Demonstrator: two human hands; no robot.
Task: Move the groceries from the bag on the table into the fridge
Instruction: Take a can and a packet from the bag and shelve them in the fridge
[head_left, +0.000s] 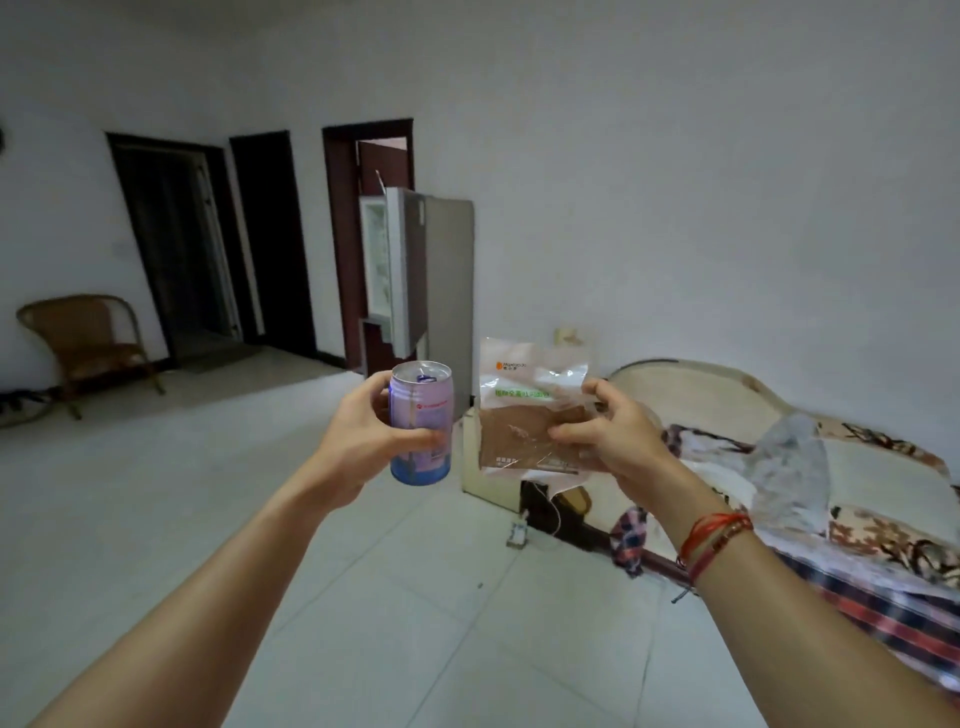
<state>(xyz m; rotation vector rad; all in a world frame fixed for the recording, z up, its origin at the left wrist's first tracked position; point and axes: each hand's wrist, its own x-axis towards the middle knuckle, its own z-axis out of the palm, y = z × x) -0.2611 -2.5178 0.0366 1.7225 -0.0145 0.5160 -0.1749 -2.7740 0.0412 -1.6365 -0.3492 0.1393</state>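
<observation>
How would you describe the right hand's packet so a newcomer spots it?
Find the open grey fridge at the far wall. Below it in the picture, the right hand pinches a flat packet. It is clear plastic with green lettering and something brown inside, unlike the round purple can in the left hand.

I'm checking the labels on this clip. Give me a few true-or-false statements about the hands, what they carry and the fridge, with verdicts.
1. The left hand holds a can. True.
2. The right hand is empty. False: it holds a clear packet of bread.
3. The fridge is closed. False: its door stands open.
4. A wicker chair stands by the far wall. True.
</observation>
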